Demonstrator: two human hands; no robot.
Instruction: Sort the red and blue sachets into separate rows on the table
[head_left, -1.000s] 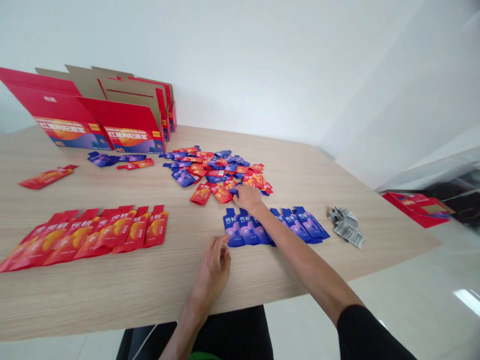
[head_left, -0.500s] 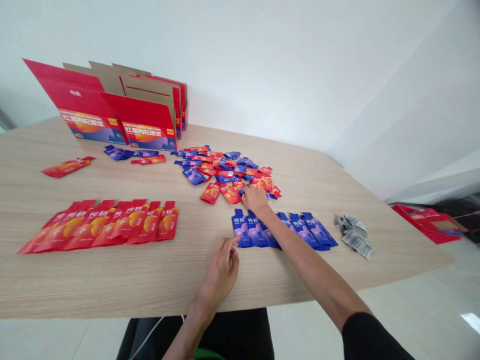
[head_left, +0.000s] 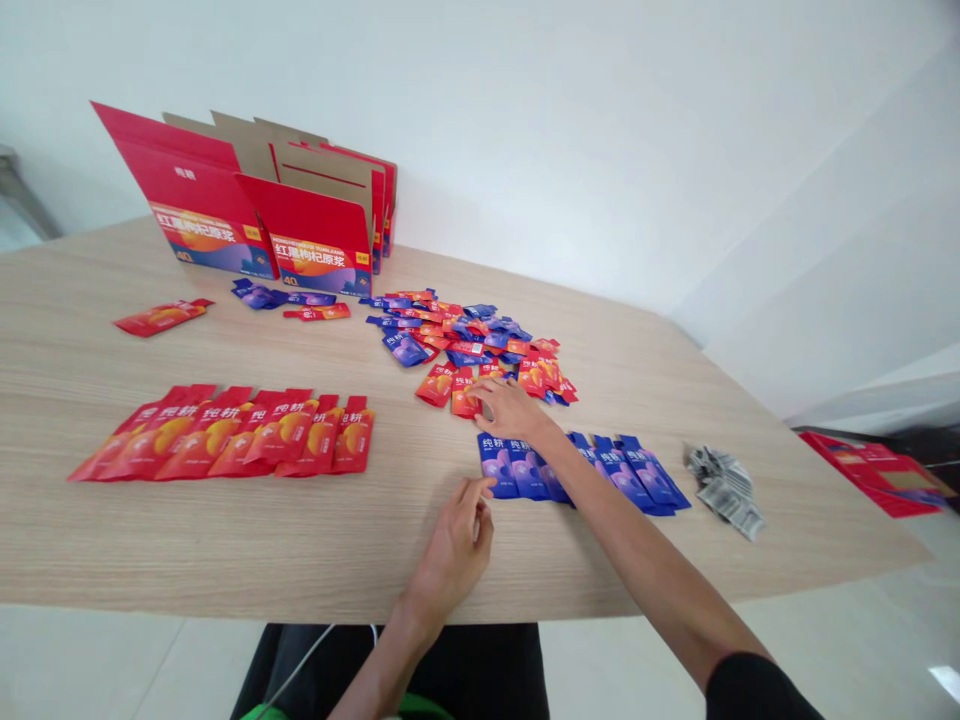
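My right hand reaches over the blue row to the front of a mixed pile. Its thumb and fingertips are at the right edge of a red pouch with an orange fruit print. My left hand rests near the table's front, loosely curled with a gap between fingers and thumb, holding nothing. Its fingertips come close to the left end of an overlapping row of blue pouches; contact is unclear. My right forearm hides the middle of that row. The mixed pile of red and blue pouches lies behind my right hand.
Overlapping red pouches form a row at left. Several loose pouches lie before open red cartons at the back left. Grey, printed packets are heaped at right. A red box stands beyond the table's right edge.
My right hand has drawn back slightly from the pile, its fingers now at the red pouch, which has turned more upright. My left hand has hardly moved; the view has shifted.
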